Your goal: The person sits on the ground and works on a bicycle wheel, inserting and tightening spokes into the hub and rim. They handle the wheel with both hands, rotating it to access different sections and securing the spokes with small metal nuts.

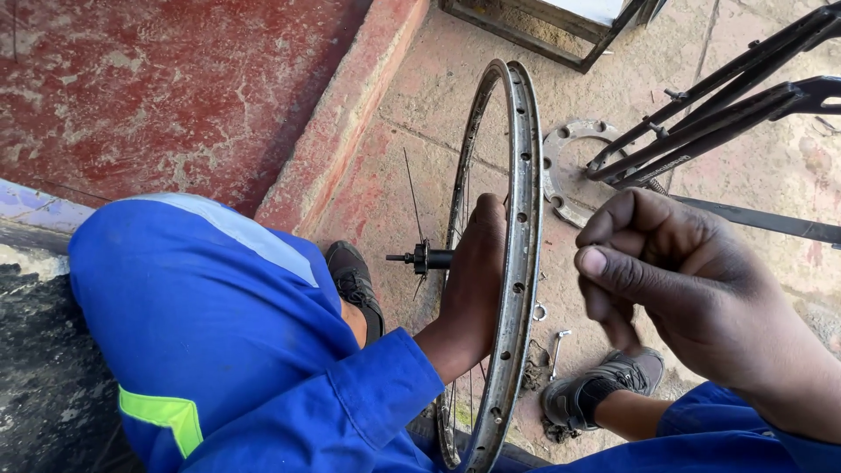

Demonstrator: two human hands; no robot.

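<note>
At the left, the blue coverall leg [201,324] with its reflective stripe filled the lower corner of the paved floor [420,123]. The bare steel bicycle rim [517,263] stood upright on edge mid-floor, its long axis running from the near edge toward the far edge, its black hub axle [420,258] pointing left. The left hand [473,280] reached through the rim and gripped at the hub; its fingers were hidden behind the rim. The right hand [683,280] hovered just right of the rim, fingertips pinched narrowly; whether anything lay between them could not be made out. The black bicycle frame [718,114] was cut off at the right edge.
</note>
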